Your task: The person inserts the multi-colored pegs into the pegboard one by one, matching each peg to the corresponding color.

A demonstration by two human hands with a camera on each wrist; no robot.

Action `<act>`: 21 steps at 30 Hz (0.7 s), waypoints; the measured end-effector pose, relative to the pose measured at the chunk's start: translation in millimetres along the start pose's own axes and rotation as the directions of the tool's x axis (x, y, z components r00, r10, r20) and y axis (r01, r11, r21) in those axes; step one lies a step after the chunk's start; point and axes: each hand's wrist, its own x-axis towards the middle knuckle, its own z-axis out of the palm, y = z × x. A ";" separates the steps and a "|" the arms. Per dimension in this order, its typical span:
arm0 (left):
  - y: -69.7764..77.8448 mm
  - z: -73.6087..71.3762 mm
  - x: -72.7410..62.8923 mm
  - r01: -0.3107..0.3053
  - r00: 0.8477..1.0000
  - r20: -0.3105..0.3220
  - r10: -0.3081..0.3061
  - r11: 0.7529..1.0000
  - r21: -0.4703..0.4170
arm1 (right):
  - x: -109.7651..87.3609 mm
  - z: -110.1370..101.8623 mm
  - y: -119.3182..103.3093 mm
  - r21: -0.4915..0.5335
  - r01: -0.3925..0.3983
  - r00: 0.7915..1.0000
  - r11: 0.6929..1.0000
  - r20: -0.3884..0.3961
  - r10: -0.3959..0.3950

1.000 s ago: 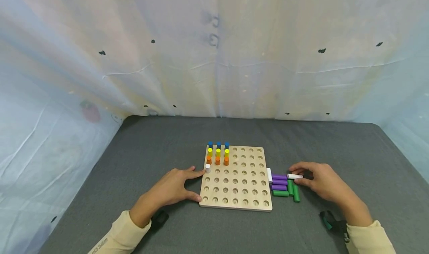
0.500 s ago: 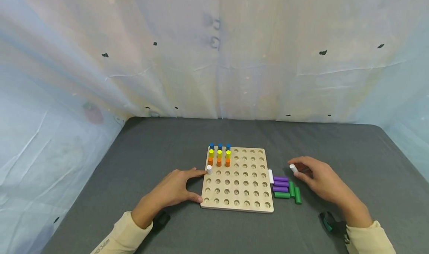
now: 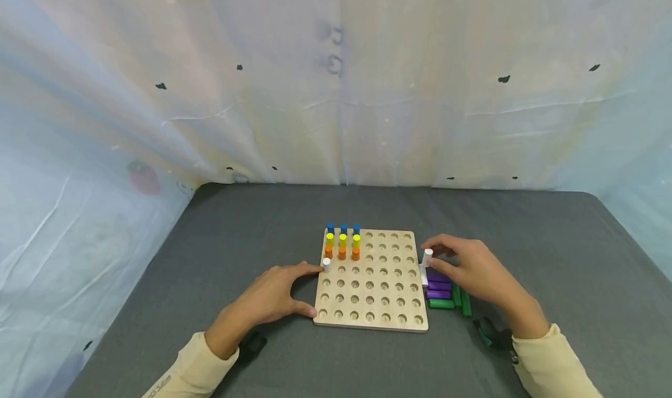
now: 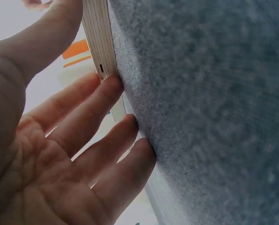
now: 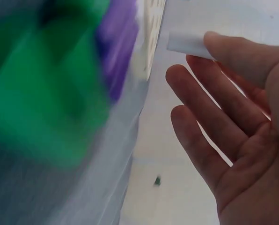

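Left hand point(image 3: 273, 296) flat, spread; right hand point(image 3: 467, 269) pinching.

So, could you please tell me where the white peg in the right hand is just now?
In the head view, the white cylindrical peg is pinched in the right hand at the right edge of the wooden pegboard, above the purple pegs.

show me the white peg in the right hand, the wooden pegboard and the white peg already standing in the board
white cylindrical peg in the right hand point(image 3: 427, 254), head view, on its upper end above the fingers
square wooden pegboard point(image 3: 374, 323), head view, on its bare near edge
white cylindrical peg standing in the board point(image 3: 326, 264), head view, on its top
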 end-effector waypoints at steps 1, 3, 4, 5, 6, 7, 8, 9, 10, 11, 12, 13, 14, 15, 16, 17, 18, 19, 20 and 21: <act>-0.2 0.1 -0.2 -0.005 1.000 -0.003 0.005 1.000 -0.001 | 3.3 1.3 -4.8 0.007 0.010 1.000 1.000 0.004 -0.011; -0.8 0.4 -0.3 -0.010 1.000 -0.008 0.010 1.000 0.000 | 10.5 4.6 -14.9 0.019 0.034 0.999 0.999 0.015 -0.035; -1.0 0.4 -0.3 -0.012 1.000 -0.010 0.012 1.000 -0.001 | 14.2 6.6 -20.1 0.023 0.046 0.999 0.999 0.022 -0.047; -1.2 0.5 -0.3 -0.013 1.000 -0.013 0.013 1.000 0.001 | 18.0 8.5 -25.7 0.027 0.054 0.998 0.998 0.029 -0.055; -1.2 0.5 -0.2 -0.017 1.000 -0.015 0.017 1.000 0.003 | 21.9 10.6 -31.1 0.032 0.062 0.997 0.998 0.035 -0.063; -1.4 0.3 -0.2 -0.016 1.000 -0.018 0.016 1.000 0.006 | 25.9 13.1 -36.7 0.035 0.073 0.996 0.997 0.043 -0.074; -1.6 0.2 -0.2 -0.015 1.000 -0.020 0.015 1.000 0.008 | 30.0 15.7 -42.3 0.038 0.081 0.995 0.996 0.050 -0.083; -1.5 -0.1 0.0 -0.013 1.000 -0.021 0.013 1.000 0.008 | 33.8 18.5 -47.5 0.037 0.097 0.993 0.995 0.057 -0.099; -1.5 -0.5 0.1 -0.010 1.000 -0.021 0.010 1.000 0.008 | 37.6 21.1 -52.7 0.039 0.109 0.992 0.993 0.065 -0.111; -1.4 -0.8 0.1 -0.010 1.000 -0.021 0.010 1.000 0.008 | 41.1 23.7 -57.7 0.042 0.121 0.990 0.992 0.070 -0.124; -1.4 -1.0 0.2 -0.009 1.000 -0.020 0.009 1.000 0.008 | 44.3 26.4 -62.4 0.043 0.136 0.988 0.990 0.073 -0.139; -1.5 -1.3 0.3 -0.008 1.000 -0.019 0.009 1.000 0.008 | 47.5 29.0 -66.8 0.047 0.155 0.984 0.987 0.077 -0.158; -1.6 -1.5 0.4 -0.009 1.000 -0.018 0.009 1.000 0.007 | 50.3 31.6 -70.6 0.052 0.170 0.982 0.984 0.079 -0.174; -1.8 -1.7 0.4 -0.009 1.000 -0.016 0.010 1.000 0.004 | 52.8 34.1 -74.1 0.055 0.186 0.979 0.981 0.080 -0.190; -2.1 -1.8 0.2 -0.011 1.000 -0.014 0.011 1.000 0.004 | 55.2 36.6 -77.5 0.062 0.195 0.976 0.979 0.084 -0.200; -2.4 -1.9 -0.1 -0.014 1.000 -0.013 0.014 1.000 0.004 | 57.2 38.9 -80.5 0.067 0.203 0.974 0.977 0.086 -0.209; -2.8 -2.0 -0.4 -0.016 1.000 -0.012 0.016 1.000 0.003 | 59.2 41.4 -83.2 0.067 0.211 0.972 0.975 0.089 -0.217; -3.1 -2.1 -0.6 -0.016 1.000 -0.011 0.016 1.000 0.001 | 61.0 43.9 -85.5 0.068 0.218 0.970 0.974 0.093 -0.224; -3.5 -2.2 -0.9 -0.017 1.000 -0.012 0.017 1.000 0.000 | 62.8 46.5 -87.5 0.070 0.218 0.970 0.974 0.096 -0.224; -3.7 -2.3 -1.4 -0.019 1.000 -0.013 0.019 1.000 0.000 | 64.2 48.9 -89.6 0.066 0.216 0.970 0.974 0.100 -0.222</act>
